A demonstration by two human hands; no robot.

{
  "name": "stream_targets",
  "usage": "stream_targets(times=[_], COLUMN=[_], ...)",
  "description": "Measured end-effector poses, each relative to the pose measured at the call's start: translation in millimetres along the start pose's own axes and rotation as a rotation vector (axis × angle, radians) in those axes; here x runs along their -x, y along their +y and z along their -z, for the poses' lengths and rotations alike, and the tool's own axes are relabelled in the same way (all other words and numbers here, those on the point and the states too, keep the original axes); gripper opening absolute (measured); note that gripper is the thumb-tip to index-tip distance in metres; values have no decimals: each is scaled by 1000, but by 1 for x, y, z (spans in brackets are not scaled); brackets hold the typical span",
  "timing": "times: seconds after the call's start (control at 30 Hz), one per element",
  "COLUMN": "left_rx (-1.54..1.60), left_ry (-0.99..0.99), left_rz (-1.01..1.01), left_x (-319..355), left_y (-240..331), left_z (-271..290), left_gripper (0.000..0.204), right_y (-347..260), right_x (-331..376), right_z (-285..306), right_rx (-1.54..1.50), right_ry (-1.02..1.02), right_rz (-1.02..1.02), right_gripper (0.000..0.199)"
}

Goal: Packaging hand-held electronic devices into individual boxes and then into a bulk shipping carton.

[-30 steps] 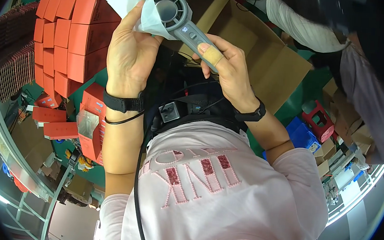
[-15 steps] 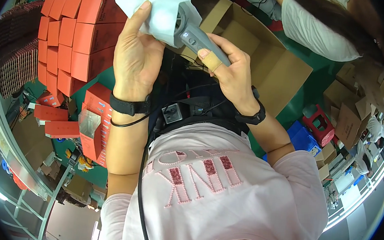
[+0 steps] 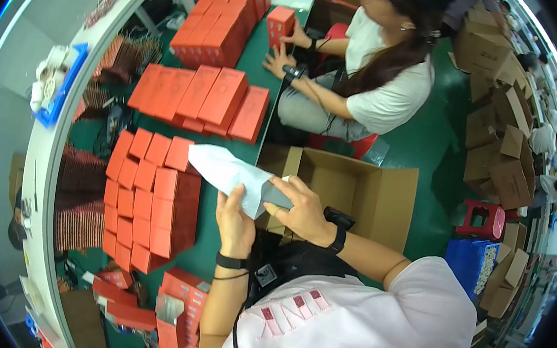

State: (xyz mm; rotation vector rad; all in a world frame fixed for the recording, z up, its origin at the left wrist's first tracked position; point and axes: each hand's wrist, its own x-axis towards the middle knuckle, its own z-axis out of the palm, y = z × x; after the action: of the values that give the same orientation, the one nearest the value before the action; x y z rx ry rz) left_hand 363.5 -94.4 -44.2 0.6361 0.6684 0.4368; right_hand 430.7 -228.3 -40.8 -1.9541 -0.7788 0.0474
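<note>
A thin white pouch (image 3: 225, 173) covers the head end of a grey hand-held device (image 3: 279, 197), which looks like a small fan. Just the grey handle shows at the pouch's mouth. My left hand (image 3: 237, 227) grips the pouch from the near side, thumb up along it. Wrapped round the handle is my right hand (image 3: 303, 212), a tan bandage on its thumb. Both hands are above the near edge of the green table, to the right of stacked red boxes (image 3: 151, 196).
An open cardboard carton (image 3: 382, 196) stands right of my hands. Further red boxes (image 3: 199, 97) lie beyond. A seated co-worker (image 3: 384, 97) holds a red box (image 3: 280, 25) at the far table edge. A red stool (image 3: 480, 218) and a blue crate (image 3: 466, 263) stand at right.
My view has shifted to show more of the far table and the co-worker. The pouch now hides the device's head and display, which showed before. Both hands keep their grip.
</note>
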Motion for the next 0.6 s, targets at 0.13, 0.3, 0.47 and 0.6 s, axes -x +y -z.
stream_targets(times=[0.13, 0.3, 0.47, 0.6], left_rx=[-34, -135, 87, 109], left_ry=[-49, -126, -131, -95], left_rz=[74, 124, 311, 99], left_x=[13, 14, 20, 21], left_y=[-25, -34, -19, -19], left_z=[-15, 1, 21, 27], left_gripper=[36, 40, 60, 52], right_y=[1, 9, 8, -7], right_x=[-14, -10, 2, 14], right_z=[0, -10, -6, -13], right_rx=[68, 146, 55, 3], right_ry=[81, 40, 9, -49], right_rz=[122, 71, 105, 167], right_gripper=[47, 41, 42, 42])
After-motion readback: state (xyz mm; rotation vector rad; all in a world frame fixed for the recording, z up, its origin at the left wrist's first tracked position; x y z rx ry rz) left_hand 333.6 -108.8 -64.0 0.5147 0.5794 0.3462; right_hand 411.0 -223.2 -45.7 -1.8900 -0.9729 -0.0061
